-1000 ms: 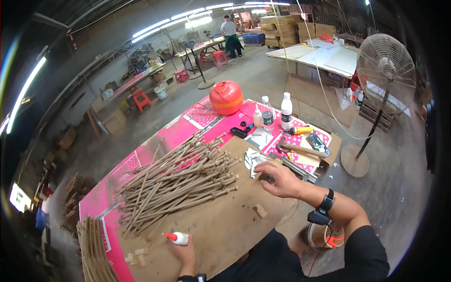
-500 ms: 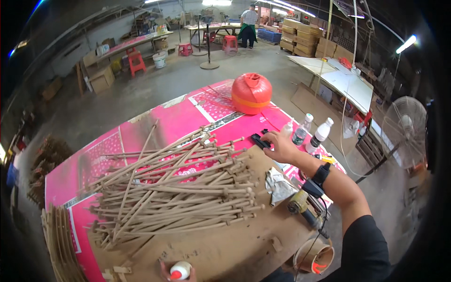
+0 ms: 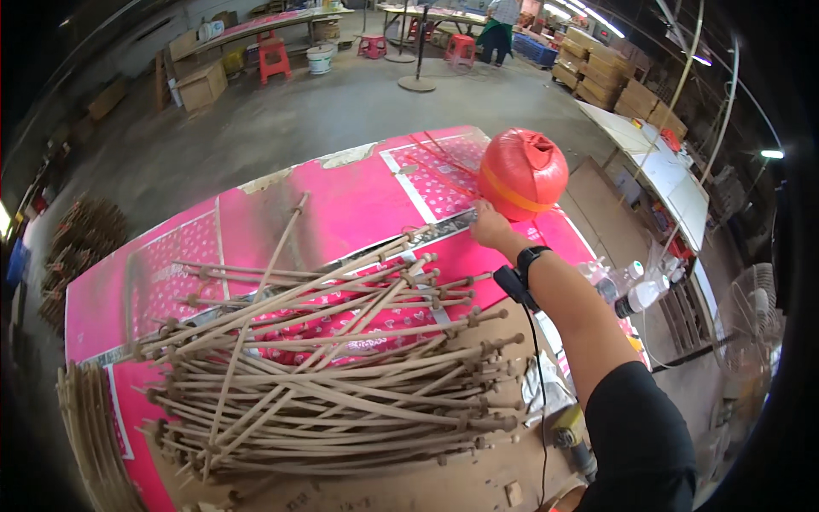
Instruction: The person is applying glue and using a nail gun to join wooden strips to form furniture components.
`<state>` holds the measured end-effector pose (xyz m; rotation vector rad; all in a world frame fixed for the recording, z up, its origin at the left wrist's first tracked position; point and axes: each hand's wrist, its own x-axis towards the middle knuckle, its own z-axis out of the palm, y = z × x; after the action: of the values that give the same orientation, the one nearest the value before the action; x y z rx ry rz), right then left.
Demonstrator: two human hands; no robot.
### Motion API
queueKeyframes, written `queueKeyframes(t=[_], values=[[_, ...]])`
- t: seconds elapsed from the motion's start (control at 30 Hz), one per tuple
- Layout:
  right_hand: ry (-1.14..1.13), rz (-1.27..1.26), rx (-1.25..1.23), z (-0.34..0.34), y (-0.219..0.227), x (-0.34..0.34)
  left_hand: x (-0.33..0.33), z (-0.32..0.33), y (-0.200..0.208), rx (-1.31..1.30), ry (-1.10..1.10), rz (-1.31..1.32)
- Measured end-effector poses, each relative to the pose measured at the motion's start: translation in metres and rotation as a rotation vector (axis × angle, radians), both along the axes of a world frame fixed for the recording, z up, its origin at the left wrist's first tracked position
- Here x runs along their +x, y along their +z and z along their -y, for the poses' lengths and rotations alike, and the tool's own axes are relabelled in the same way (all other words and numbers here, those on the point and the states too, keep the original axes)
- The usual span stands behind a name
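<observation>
My right hand [image 3: 492, 224] reaches across to the far part of the pink-covered table [image 3: 333, 205], right beside the base of a red ball of plastic twine [image 3: 522, 171]. Its fingers are drawn together; what they hold, if anything, is hidden. Loose red strands [image 3: 439, 166] trail from the ball over the table. Below my forearm lies a large heap of thin wooden sticks [image 3: 333, 375] with knobbed ends, on a brown board [image 3: 384, 491]. A black device with a cable [image 3: 516, 286] is strapped at my right wrist. My left hand is out of view.
Several plastic bottles [image 3: 641, 295] stand at the table's right edge. A crumpled white cloth [image 3: 550, 388] and a yellowish power tool [image 3: 567, 427] lie below my forearm. Bundled sticks [image 3: 94, 427] stand at the left. Farther off are a fan [image 3: 751, 316], red stools and a person [image 3: 496, 34].
My right hand has left the small black object and moved farther out to the red twine ball. My left hand, with a white red-capped bottle, has dropped out of view. The view has shifted.
</observation>
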<state>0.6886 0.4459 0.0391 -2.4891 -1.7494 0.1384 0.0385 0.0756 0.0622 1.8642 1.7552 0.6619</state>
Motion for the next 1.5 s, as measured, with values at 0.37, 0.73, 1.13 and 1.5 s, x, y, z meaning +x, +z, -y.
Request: queueKeyframes(t=[0.37, 0.73, 1.13, 1.5], values=[[-0.151, 0.062, -0.127, -0.064, -0.040, 0.033, 0.014, -0.008, 0.010, -0.069, 0.036, -0.035], [0.012, 0.006, 0.052, 0.015, 0.009, -0.003, 0.016, -0.005, 0.025, -0.064, 0.017, -0.025], [0.432, -0.282, 0.320, 0.154, 0.175, -0.113, 0.016, 0.008, 0.024, -0.016, -0.053, 0.060], [0.166, -0.691, 0.872, 0.292, 0.349, -0.224, -0.025, 0.050, -0.016, 0.017, -0.087, 0.240]])
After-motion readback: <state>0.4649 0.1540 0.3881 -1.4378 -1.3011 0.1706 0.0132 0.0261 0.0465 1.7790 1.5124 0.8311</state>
